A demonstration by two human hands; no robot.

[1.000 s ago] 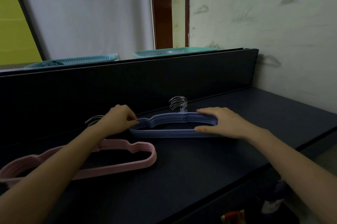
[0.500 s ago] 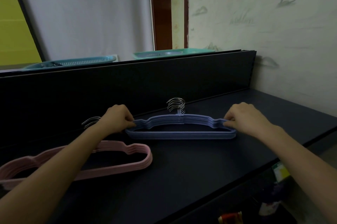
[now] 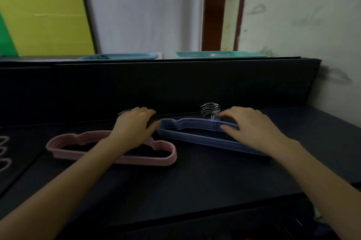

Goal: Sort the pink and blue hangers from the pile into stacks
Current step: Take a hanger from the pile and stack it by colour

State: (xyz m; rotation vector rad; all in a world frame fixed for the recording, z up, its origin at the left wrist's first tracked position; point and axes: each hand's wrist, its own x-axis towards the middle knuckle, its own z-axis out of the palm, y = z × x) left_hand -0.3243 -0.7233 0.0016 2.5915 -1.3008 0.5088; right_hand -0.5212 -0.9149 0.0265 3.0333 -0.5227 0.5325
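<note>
A stack of blue hangers lies on the dark tabletop near the back panel, its metal hooks pointing away from me. My right hand rests over the stack's right half with fingers spread and relaxed, the thumb on the top hanger. My left hand sits just off the stack's left end, fingers loosely curled, with nothing visibly held. A stack of pink hangers lies to the left under my left forearm, which hides its middle.
A black upright panel backs the table. Behind it stand a blue tray and a teal tray. A pale wall closes the right side. Pale loops show at the far left edge.
My right hand left the blue stack's right end and came inward over its middle, fingers spread. My left hand has eased off the left end. The view shifted left.
</note>
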